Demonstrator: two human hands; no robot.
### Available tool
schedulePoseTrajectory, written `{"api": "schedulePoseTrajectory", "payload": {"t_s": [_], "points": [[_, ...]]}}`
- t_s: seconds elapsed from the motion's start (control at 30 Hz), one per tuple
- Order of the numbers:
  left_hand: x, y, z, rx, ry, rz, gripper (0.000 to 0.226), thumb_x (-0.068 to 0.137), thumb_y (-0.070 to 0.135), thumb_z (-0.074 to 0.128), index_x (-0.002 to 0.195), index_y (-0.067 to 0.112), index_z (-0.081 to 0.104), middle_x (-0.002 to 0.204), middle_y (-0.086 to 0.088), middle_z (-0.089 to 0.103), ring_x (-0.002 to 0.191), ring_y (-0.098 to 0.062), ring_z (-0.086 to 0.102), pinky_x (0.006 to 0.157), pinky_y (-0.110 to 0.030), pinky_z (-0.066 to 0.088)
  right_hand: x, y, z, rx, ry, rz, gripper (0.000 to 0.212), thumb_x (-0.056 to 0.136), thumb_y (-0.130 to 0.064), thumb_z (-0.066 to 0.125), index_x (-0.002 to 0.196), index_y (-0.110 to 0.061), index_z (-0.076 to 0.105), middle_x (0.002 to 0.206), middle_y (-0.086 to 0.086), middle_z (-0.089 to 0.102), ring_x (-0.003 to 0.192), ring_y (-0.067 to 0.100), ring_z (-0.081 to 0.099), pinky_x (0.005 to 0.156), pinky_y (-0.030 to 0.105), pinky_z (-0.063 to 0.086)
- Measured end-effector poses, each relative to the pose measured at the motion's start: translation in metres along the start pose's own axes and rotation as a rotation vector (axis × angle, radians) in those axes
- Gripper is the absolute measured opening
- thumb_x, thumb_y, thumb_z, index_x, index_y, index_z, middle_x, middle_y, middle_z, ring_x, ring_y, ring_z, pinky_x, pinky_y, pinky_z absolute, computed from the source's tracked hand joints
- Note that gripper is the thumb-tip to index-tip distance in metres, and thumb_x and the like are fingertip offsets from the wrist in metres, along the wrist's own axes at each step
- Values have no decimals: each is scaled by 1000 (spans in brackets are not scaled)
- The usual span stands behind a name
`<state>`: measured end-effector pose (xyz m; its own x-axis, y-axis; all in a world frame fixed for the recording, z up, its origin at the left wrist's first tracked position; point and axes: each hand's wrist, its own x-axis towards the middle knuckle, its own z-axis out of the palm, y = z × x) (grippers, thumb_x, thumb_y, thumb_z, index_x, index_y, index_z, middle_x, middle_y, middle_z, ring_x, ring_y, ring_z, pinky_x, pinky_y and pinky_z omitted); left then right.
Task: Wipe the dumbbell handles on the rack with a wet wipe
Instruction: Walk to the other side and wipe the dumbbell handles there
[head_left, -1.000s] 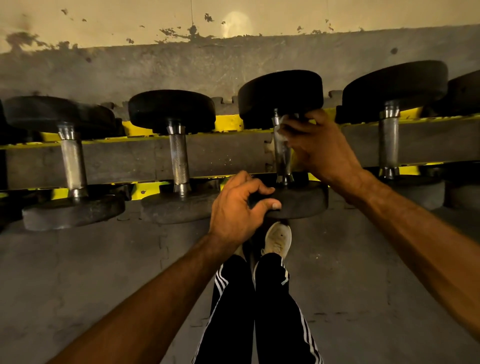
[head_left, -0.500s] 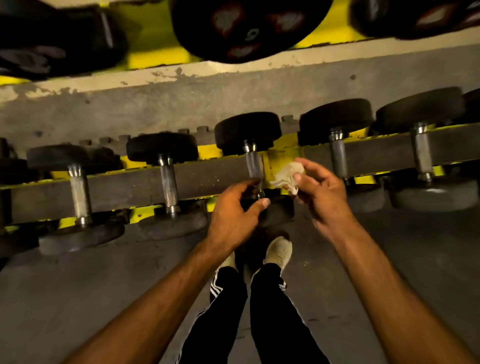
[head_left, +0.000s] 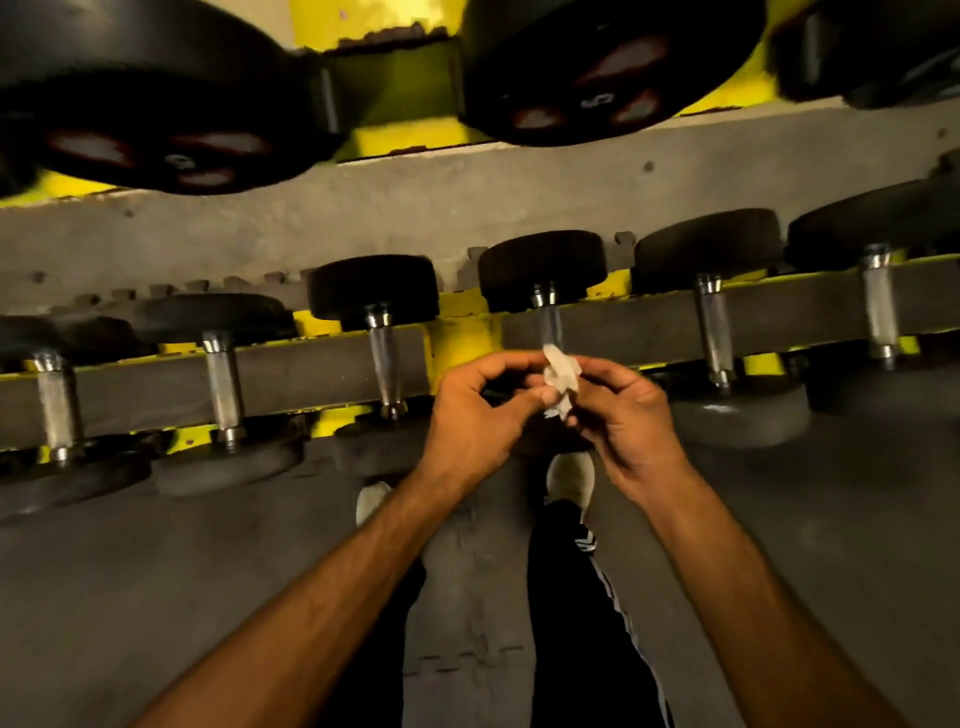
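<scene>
A crumpled white wet wipe (head_left: 561, 375) is held between my two hands in front of the rack. My left hand (head_left: 480, 415) pinches its lower part with thumb and fingers. My right hand (head_left: 626, 415) pinches it from the right. Behind them, several black dumbbells with steel handles lie across the lower yellow rack rails (head_left: 462, 338). One steel handle (head_left: 548, 322) shows just above the wipe, and another handle (head_left: 384, 358) is to its left. Neither hand touches a handle.
An upper rack tier carries large black dumbbell heads (head_left: 587, 78) overhead. More dumbbell handles (head_left: 714, 332) run right and left along the lower tier. My legs and white shoes (head_left: 571, 475) stand on the grey rubber floor below.
My right hand came off the dumbbell handle with the wipe. Both hands drew back and met around the wipe. The view tilted up and pulled away, bringing the upper tier into sight.
</scene>
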<state>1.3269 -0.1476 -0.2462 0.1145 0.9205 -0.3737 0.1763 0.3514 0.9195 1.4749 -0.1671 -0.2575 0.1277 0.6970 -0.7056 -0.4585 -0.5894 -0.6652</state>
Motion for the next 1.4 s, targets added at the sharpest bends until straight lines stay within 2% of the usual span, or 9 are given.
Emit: {"api": "schedulePoseTrajectory", "payload": {"t_s": [0.1,0.37,0.47,0.6,0.77,0.87,1.03,1.23,1.4], "points": [[5,3,38,61,58,-6,20,79,3,81,99,4,78,93,-3,75,84,-4,69,79,-17,53,7,-25,-27,-86,-32,-18,29,81,9,65,108,0,69,84,6,76,76,16,72,68,24,59],[35,15,100,63,149,-128,14,85,5,77,97,11,79,84,7,74,75,9,67,70,-10,50,41,-76,-87,-352,-359,-126,60,73,21,69,123,-11,62,103,0,75,95,13,71,80,22,56],[43,11,104,64,150,-138,17,88,6,74,102,13,79,90,9,75,83,5,69,76,-14,53,58,-78,-90,-463,-254,-263,44,70,14,76,105,-12,72,95,-1,75,87,14,73,78,24,57],[40,-7,101,194,191,-169,17,88,12,75,104,18,78,90,18,71,82,7,65,71,-9,49,78,-68,-92,-524,-152,-183,26,79,7,74,90,-16,74,89,2,76,76,13,73,69,23,58],[21,-43,86,509,151,-95,20,79,42,75,97,35,76,98,17,67,96,-3,62,84,-30,54,117,-59,-88,-1186,-273,-184,17,82,-16,79,99,-17,77,89,-14,71,74,-5,60,79,20,49],[5,-58,78,516,120,-101,26,77,46,74,100,34,76,101,17,65,99,-6,63,86,-37,55,130,-51,-73,-1411,-374,-152,17,84,-13,75,101,-15,77,102,-2,73,82,1,59,76,16,43],[-2,-72,75,488,140,-50,28,78,39,79,104,28,78,104,13,66,102,-9,64,85,-37,55,138,-36,-62,-1509,-350,-142,17,80,-5,74,83,-22,71,93,-2,70,83,7,62,68,17,42],[-2,-72,72,634,93,-6,27,79,35,82,104,28,76,103,11,64,99,-13,59,79,-36,54,124,-37,-64,-1457,-404,-54,14,79,-30,81,91,-24,76,84,-11,69,79,2,63,67,19,45],[-4,-75,72,622,124,44,26,79,34,79,103,25,77,101,9,65,97,-15,61,78,-35,54,115,-24,-54,-1668,-471,-358,16,86,-17,70,101,-15,76,105,9,72,100,26,65,89,35,50]]}}
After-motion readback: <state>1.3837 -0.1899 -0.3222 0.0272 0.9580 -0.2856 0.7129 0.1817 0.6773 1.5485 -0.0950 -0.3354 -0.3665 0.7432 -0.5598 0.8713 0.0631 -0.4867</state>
